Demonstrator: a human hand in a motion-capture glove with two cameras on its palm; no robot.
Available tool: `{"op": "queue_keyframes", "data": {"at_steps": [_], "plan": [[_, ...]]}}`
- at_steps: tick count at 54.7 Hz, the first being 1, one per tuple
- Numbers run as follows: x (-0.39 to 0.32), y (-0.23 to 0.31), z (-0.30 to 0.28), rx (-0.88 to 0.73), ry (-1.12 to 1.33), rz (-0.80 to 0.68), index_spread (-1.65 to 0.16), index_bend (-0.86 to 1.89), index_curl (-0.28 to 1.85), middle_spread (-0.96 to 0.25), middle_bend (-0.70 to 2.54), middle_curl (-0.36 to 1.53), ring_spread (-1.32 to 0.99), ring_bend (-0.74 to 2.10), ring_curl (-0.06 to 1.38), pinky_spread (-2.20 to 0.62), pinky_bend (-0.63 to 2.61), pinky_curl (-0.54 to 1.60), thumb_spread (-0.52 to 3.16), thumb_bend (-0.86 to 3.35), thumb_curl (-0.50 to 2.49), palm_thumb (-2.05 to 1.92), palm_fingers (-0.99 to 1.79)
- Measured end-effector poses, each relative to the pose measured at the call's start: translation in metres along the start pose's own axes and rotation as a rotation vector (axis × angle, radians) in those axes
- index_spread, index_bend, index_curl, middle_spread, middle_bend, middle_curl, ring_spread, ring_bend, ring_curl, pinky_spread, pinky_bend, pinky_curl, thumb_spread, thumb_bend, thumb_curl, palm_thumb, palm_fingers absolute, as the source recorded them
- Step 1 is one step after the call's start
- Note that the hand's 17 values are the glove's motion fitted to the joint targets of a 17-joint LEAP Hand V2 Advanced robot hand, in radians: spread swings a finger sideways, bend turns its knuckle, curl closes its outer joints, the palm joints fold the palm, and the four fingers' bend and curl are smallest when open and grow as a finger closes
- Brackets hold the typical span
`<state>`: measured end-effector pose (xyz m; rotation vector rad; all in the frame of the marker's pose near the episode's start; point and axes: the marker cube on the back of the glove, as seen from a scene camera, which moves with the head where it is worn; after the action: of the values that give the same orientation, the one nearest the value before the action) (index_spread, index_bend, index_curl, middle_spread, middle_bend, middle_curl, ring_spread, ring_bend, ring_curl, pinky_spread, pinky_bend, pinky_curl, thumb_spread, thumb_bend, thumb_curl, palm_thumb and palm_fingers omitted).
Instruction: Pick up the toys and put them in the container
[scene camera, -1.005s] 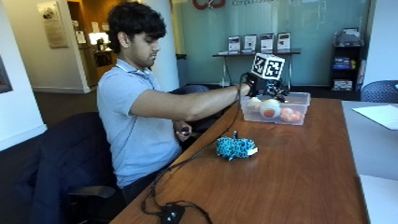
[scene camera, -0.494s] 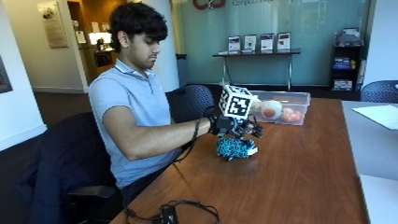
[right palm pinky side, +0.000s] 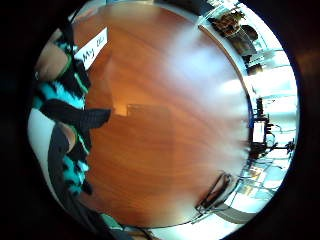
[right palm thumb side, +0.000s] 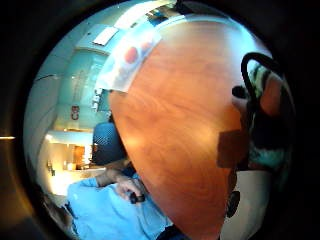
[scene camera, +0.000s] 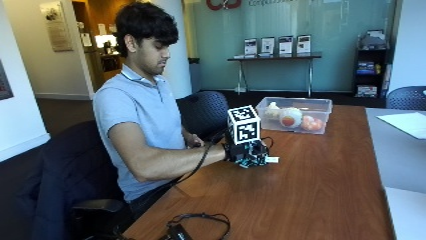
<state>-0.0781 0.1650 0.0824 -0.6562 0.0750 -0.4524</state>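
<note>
Gleaming wooden table (scene camera: 319, 190) beneath gloved hands (scene camera: 245, 150); glass-walled office behind.

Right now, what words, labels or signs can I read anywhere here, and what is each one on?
"My D", the rest hidden: white tag on the fluffy teal toy.
"Comp", cut off by the picture's edge: grey lettering on the glass wall.
Too small to read: framed sheets on the far table, wall poster.
</note>
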Motion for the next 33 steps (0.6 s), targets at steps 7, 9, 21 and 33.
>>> {"op": "queue_keyframes", "data": {"at_steps": [7, 9, 21, 33], "plan": [[-0.003, -0.023, -0.025, 0.069, -0.042, 0.016, -0.17, 0.77, 0.57, -0.01, 0.23, 0.17, -0.17, 0.81, 0.49, -0.31, 1.16, 0.38, 1.39, 0.4, 0.62, 0.8, 0.86], [-0.006, -0.03, -0.033, 0.088, -0.053, 0.015, -0.15, 0.78, 0.58, -0.02, 0.25, 0.18, -0.19, 0.82, 0.5, -0.32, 1.15, 0.39, 1.35, 0.4, 0.64, 0.8, 0.86], [-0.04, -0.084, -0.078, 0.173, -0.103, -0.007, -0.11, 0.76, 0.65, -0.04, 0.27, 0.23, -0.23, 0.84, 0.53, -0.35, 1.15, 0.42, 1.18, 0.36, 0.76, 0.84, 0.85], [-0.103, -0.152, -0.105, 0.158, -0.228, -0.05, -0.09, 0.76, 0.71, -0.05, 0.25, 0.26, -0.25, 0.84, 0.56, -0.35, 1.18, 0.44, 1.08, 0.34, 0.85, 0.84, 0.81]]}}
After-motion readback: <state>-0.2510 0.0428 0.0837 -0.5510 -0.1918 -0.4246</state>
